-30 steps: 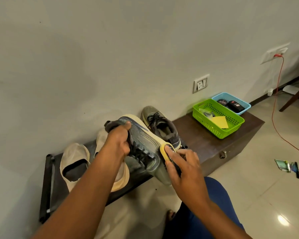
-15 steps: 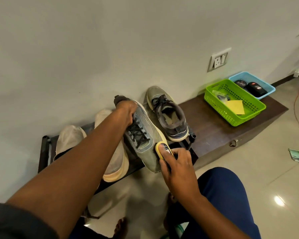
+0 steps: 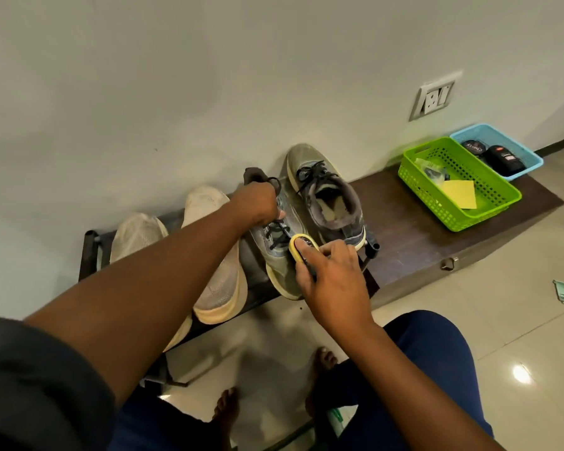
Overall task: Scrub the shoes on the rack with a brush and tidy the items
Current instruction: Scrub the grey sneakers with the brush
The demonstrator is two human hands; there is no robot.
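My left hand grips a grey-blue sneaker at its opening, the shoe lying on the black shoe rack with its toe toward me. My right hand holds a yellow-edged brush against the side of that sneaker near the laces. Its grey mate stands beside it to the right. Two cream slip-on shoes lie to the left, partly hidden by my left forearm.
A dark wooden box adjoins the rack on the right. On it stand a green basket with a yellow cloth and a blue basket with dark polish tins. A wall socket is above. My bare feet are on the tiled floor.
The sneaker has come down from a raised, tilted hold onto the rack beside its mate. My right hand has kept the brush against its side, shifting toward the laces. The camera has swung left.
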